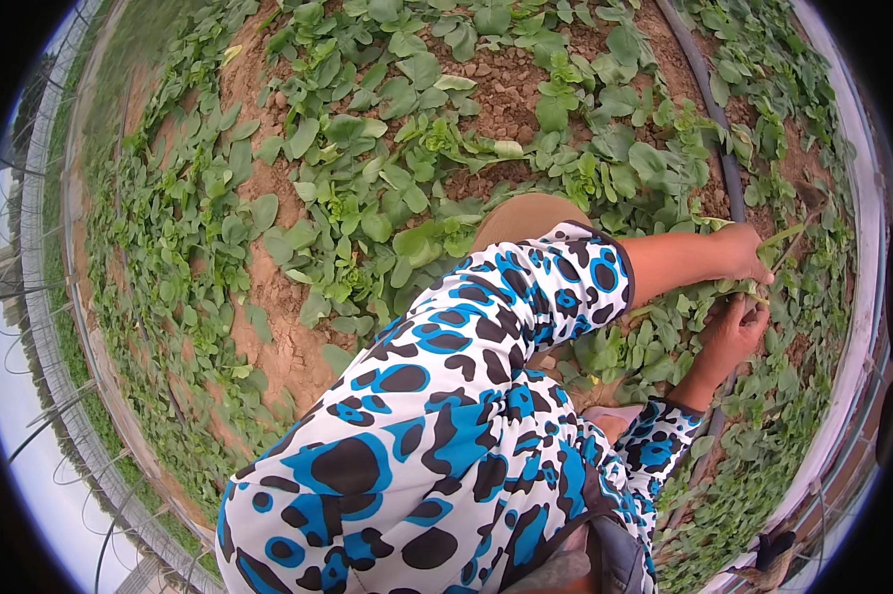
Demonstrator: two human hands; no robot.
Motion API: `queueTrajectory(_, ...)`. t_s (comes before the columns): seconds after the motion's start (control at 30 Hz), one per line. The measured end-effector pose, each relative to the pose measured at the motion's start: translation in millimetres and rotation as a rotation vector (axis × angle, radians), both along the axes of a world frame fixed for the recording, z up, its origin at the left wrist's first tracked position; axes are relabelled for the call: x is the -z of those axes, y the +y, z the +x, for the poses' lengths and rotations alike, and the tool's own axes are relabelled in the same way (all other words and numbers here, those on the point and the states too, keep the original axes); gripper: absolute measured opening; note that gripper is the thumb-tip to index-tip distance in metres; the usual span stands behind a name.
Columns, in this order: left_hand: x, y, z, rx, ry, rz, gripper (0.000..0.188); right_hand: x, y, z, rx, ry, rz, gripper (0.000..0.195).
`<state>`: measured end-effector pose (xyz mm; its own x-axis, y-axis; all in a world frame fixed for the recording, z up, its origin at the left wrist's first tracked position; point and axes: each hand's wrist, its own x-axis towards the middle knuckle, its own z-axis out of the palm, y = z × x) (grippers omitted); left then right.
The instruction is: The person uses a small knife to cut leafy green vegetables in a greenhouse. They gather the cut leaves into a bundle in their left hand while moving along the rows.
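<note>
My left hand (pixel 741 252) is shut on a plant stem (pixel 782 237) that sticks out past the fingers on the right. Beside it rises a thin stalk with a withered brown leaf (pixel 811 197). Just below in the view, my right hand (pixel 736 334) has its fingers curled, with a short piece of green stem (pixel 756 298) at the fingertips. The two hands nearly touch. Low, broad-leaved green plants (pixel 661 349) surround them. My patterned left sleeve (pixel 491 319) covers much of the ground nearer my body.
A black irrigation hose (pixel 730 174) runs along the row, passing under the hands. Brown soil (pixel 279 297) shows between leafy rows. A brown-covered knee (pixel 531 211) juts out beyond my left sleeve. White sheeting (pixel 854 297) edges the right side; thin hoops (pixel 53 416) curve along the left.
</note>
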<state>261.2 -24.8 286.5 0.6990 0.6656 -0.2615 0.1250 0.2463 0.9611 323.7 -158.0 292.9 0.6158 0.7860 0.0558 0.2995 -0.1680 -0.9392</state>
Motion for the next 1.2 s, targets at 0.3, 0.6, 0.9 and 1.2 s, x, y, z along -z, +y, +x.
queueTrajectory(0.3, -2.4, -0.4, -15.2, 0.054, -0.035, 0.022, 0.027, -16.3, -17.4, -6.5, -0.173, -0.159, -0.103, 0.04)
queueTrajectory(0.6, -10.2, 18.7, -17.6, -0.207, -0.217, -0.132, 0.025, 88.8, -150.5, -23.9, -0.088, -0.057, -0.543, 0.042)
queueTrajectory(0.9, -6.1, 38.7, -22.7, -0.542, -0.288, -0.206, 0.024, 143.5, -280.6, -70.1, -1.035, -0.291, -0.787, 0.03)
queueTrajectory(1.2, -5.5, 41.5, -20.3, -0.507, -0.247, -0.099, 0.026, 154.4, -249.4, -80.2, -1.262, -0.364, -0.811, 0.033)
